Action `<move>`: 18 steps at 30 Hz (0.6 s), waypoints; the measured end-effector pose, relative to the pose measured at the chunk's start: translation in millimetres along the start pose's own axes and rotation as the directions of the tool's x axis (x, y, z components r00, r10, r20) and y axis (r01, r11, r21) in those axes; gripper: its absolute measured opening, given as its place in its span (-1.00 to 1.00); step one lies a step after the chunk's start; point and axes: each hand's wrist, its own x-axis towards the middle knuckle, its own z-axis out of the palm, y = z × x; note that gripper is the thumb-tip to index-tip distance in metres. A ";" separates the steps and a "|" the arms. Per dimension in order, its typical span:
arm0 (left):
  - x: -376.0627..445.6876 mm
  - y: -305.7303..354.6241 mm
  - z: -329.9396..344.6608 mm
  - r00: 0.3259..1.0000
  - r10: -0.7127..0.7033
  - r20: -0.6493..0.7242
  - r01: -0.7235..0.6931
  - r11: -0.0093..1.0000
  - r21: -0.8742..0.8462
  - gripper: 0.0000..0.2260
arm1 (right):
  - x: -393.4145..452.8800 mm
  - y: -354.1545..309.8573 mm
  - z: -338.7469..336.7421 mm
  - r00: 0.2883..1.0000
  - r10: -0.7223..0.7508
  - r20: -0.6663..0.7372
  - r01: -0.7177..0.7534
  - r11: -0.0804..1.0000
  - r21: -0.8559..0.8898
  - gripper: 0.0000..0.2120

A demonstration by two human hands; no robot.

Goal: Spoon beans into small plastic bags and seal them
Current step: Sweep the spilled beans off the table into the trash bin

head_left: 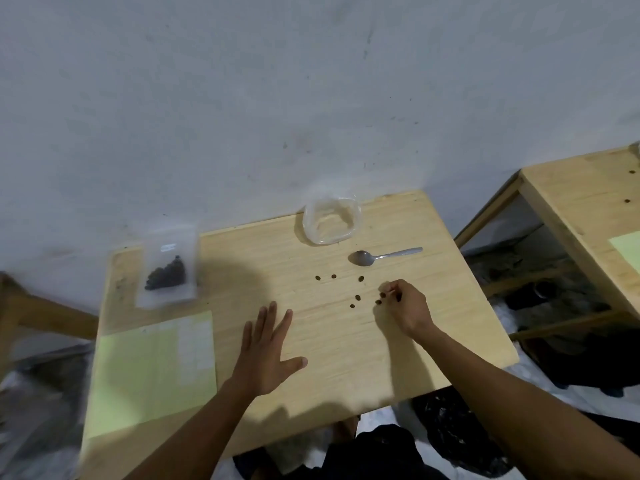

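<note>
A small clear plastic bag (168,268) with dark beans inside lies at the table's far left. An empty clear plastic container (331,221) stands at the far edge. Just in front of it lies a metal spoon (381,256), bowl to the left. Several loose dark beans (357,297) are scattered on the wood below the spoon. My right hand (403,306) has its fingers curled and pinches a bean at the fingertips, right beside another loose bean. My left hand (268,351) hovers flat, fingers spread, over the middle of the table and holds nothing.
A pale green sheet of paper (152,368) covers the wooden table (450,341) at its near left. A second wooden table (581,209) stands to the right across a gap. A grey wall rises behind. Dark bags lie on the floor at right.
</note>
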 end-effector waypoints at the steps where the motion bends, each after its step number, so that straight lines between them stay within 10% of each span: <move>1: 0.1 -0.1 0.0 1.000 -0.002 -0.001 0.002 1.000 -0.003 -0.13 | 1.0 -0.6 1.6 1.000 0.004 -0.006 -0.004 1.000 0.009 -0.82; 18: -1.1 1.6 -1.6 1.000 0.002 -0.004 -0.002 1.000 -0.022 -0.13 | -2.4 -7.2 28.5 0.959 -0.235 0.159 0.280 0.875 -0.395 -0.77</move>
